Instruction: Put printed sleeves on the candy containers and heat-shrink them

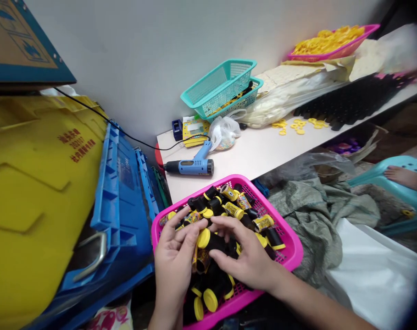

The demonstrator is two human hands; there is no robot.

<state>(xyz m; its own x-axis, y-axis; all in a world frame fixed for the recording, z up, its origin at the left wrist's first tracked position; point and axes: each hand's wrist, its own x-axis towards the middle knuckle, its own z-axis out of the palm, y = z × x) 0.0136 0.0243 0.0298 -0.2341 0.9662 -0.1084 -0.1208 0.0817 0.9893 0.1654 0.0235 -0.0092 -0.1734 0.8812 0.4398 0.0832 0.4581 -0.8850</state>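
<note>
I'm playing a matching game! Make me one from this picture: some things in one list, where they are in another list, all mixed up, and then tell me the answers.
Things:
1. blue heat gun
2. teal baskets
3. black tubes with yellow caps
4. yellow rings

Places:
A. in the pink basket, under the left hand and right hand
B. stacked against the wall
C. scattered on the white table
D. lying beside a plastic bag

Right pairs: 1-D, 2-B, 3-A, 4-C

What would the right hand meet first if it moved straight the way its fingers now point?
Probably the black tube with a yellow cap, just ahead of the right hand and before the left hand. Depth is hard to judge here.
</note>
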